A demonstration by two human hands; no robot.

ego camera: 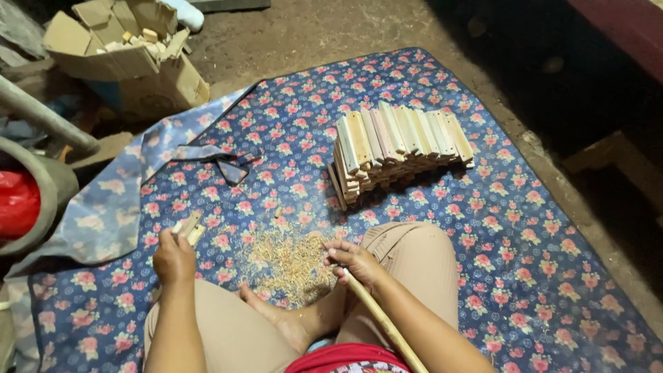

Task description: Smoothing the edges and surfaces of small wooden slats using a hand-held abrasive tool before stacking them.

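Both hands at work above a pile of shavings point(286, 261)

Right hand point(356, 262) grips a long stick point(383, 321), lower centre; left hand point(174, 257) clasps small wood blocks point(188, 226); stacked wooden pieces point(397, 148) upper centre.

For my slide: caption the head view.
Seated on a floral cloth, left hand holds wooden pieces, right hand a stick.

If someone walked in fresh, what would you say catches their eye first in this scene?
Probably the neat stack of wooden blocks on the blue floral cloth, up beyond the person's knee. Next, the heap of pale wood shavings between the hands: the left hand grips a couple of small wooden pieces, while the right hand holds a long stick.
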